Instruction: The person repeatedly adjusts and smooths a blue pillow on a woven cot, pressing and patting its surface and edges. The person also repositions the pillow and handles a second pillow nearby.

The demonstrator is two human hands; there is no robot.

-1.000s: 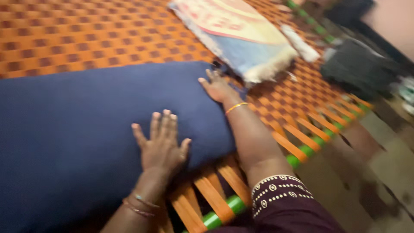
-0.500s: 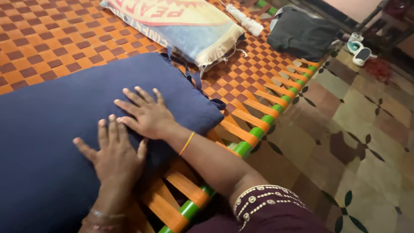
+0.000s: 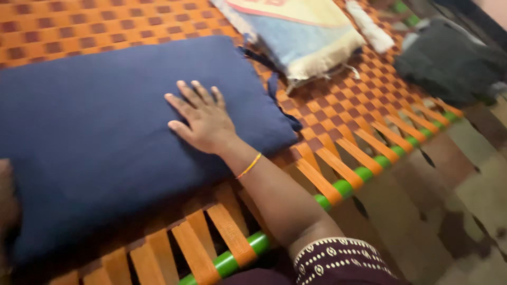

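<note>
Orange and brown webbing straps, woven in a checked pattern over a green-painted tubular frame (image 3: 363, 173), make up the cot (image 3: 105, 21) that fills most of the view; beyond its edge lies a patterned tile floor (image 3: 475, 211), blurred here. On the weave rests a large, flat, dark navy cloth cushion (image 3: 95, 137), lying lengthwise near the cot's near edge, its right end close to where the weave gives way to the bare straps; short ties of the same navy cloth (image 3: 280, 95) trail from that end.

The person's right hand (image 3: 203, 121) lies open and palm down on the cushion near its right end, fingers (image 3: 191, 93) spread and pointing away from the body, pressing flat rather than grasping; such a flat, splayed palm suits smoothing or steadying a soft pad, I judge, since there is nothing to pinch. A thin orange bangle (image 3: 248, 165) sits at the wrist, and a dark maroon sleeve with pale embroidered trim (image 3: 338, 261) covers the upper arm. The left hand (image 3: 8, 203) shows only as a blur at the frame's left edge, beside the cushion's near side; whether it is open or closed I cannot tell.

The cushion looks evenly filled, smooth and unwrinkled, matte, with soft rounded corners. Just beyond it sit a pale blue and cream printed sack-like pillow (image 3: 301, 37) and, farther right, a dark grey folded cloth (image 3: 449, 63).
</note>
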